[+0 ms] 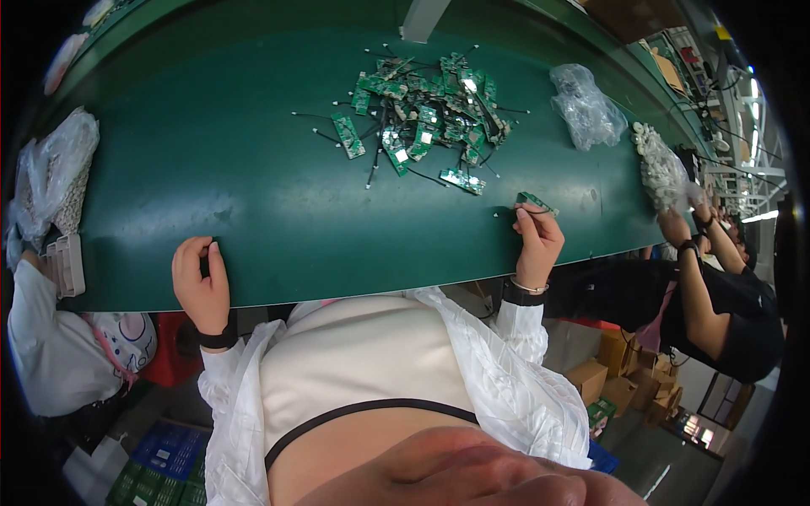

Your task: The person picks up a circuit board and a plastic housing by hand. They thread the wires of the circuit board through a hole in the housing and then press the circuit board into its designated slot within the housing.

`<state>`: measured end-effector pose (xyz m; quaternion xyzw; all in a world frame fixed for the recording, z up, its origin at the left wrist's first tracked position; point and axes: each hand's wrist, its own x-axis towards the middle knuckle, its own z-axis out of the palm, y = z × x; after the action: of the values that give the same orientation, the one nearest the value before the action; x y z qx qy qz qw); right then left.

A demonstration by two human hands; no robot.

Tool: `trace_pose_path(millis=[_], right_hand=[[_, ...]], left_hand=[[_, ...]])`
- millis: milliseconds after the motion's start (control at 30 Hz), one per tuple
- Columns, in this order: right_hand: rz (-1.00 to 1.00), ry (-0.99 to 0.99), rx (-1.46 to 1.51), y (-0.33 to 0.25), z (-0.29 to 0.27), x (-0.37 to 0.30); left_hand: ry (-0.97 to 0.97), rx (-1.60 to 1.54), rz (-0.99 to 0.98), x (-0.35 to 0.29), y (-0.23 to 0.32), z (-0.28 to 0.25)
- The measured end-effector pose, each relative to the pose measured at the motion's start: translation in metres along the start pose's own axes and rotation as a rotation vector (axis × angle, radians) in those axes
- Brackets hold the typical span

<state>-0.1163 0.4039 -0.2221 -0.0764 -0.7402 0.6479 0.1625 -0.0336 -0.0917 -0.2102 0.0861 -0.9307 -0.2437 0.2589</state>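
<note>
My right hand (537, 244) pinches a small green circuit board (537, 202) with a dark wire, a little above the green tabletop near its front edge. Well to the left, my left hand (201, 282) rests at the table edge. Its thumb and forefinger come together, and anything between them is too small or hidden to make out. Beyond my hands lies a loose heap of green circuit boards (426, 126). Black wires with small white plugs stick out of it on several sides. One board (347, 136) lies at the heap's left fringe, another (462, 181) at its near side.
A crumpled clear plastic bag (586, 105) lies right of the heap. Farther right, a co-worker's hands (675, 223) are at a pile of white parts (658, 164). At the left end are a bag of small parts (55, 173), a pale tray (67, 266) and another person's sleeve (38, 312).
</note>
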Motion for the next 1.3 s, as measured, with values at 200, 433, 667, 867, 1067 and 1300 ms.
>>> trace_pose_path(millis=[200, 433, 667, 867, 1067, 1300], right_hand=[[-0.023, -0.024, -0.039, 0.000, 0.002, 0.002], [0.017, 0.004, -0.094, -0.006, -0.003, 0.001], [-0.011, -0.011, -0.042, -0.001, 0.000, 0.002], [-0.033, 0.006, -0.032, -0.003, -0.001, 0.000], [-0.011, -0.017, -0.034, -0.003, 0.000, 0.002], [0.007, -0.020, -0.022, -0.002, 0.000, 0.002]], left_hand=[[-0.006, 0.003, 0.002, -0.004, -0.005, -0.001], [-0.023, -0.035, 0.015, -0.001, -0.011, 0.003], [-0.038, -0.025, 0.016, -0.007, -0.019, 0.001], [-0.059, -0.037, -0.002, -0.006, -0.017, 0.004], [-0.060, -0.042, 0.007, -0.006, -0.020, 0.005], [-0.054, -0.021, -0.010, -0.007, -0.020, 0.003]])
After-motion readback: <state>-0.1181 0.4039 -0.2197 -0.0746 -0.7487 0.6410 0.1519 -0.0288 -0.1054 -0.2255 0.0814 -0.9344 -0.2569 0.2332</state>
